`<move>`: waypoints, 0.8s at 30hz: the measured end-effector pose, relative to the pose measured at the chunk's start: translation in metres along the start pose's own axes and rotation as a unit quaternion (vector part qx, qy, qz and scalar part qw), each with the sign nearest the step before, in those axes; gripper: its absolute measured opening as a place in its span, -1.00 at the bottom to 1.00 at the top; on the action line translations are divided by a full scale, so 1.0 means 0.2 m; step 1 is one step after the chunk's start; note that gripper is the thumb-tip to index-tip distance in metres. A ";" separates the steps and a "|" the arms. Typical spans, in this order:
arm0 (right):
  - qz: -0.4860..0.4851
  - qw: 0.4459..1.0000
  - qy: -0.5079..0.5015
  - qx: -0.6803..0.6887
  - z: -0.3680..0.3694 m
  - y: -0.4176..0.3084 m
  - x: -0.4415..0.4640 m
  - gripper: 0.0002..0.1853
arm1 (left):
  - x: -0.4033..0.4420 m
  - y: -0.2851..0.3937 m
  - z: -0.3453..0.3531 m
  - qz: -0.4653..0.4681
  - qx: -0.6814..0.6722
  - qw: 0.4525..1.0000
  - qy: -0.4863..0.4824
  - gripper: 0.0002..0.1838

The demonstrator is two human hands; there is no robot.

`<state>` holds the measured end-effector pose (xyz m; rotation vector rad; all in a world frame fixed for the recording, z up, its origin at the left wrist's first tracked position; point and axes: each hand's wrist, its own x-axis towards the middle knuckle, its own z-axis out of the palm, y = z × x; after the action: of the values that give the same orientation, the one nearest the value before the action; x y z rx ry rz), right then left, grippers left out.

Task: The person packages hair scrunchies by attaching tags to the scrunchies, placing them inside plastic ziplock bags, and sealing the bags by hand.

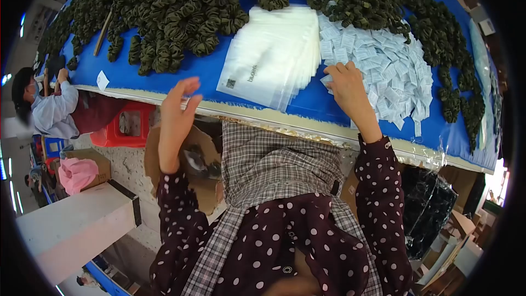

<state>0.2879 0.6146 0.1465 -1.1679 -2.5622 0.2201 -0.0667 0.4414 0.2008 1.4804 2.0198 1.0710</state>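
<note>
My left hand (178,111) is raised near the table's front edge, fingers and thumb apart, holding nothing. At the left side of a heap of small white printed sachets (386,68), my right hand (349,85) has its fingers bent together. The edge of one sachet (327,80) shows at its fingertips; the hand partly hides it. Between my hands lies a fanned stack of clear plastic bags (268,55) with dark print on the top one. Dark green scrunchies (189,8) are piled behind the bags.
More scrunchies (356,0) lie behind and right of the sachets. The blue-covered table (213,90) has a pale front edge. A stick (102,35) and a white slip (102,80) lie on the left. A co-worker (57,107) is near a red stool (126,126). Below is an open carton (205,192).
</note>
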 end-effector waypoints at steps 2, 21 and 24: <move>0.006 1.000 -0.006 0.020 -0.02 0.00 -0.01 -0.64 | 0.29 0.05 0.17 0.095 0.044 0.994 -0.001 -0.66; 0.284 0.862 0.155 0.390 -0.18 -0.02 -0.04 -0.89 | 1.26 0.47 1.26 0.157 -0.042 0.986 0.047 -0.70; 0.247 0.851 0.192 0.422 -0.17 -0.01 0.01 -0.90 | 1.04 0.53 1.06 0.161 -0.181 0.969 -0.048 -0.71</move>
<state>0.2974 0.6151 0.1784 -1.2714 -1.4741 0.9938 0.0762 0.7219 0.1742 1.6508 1.4487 1.3799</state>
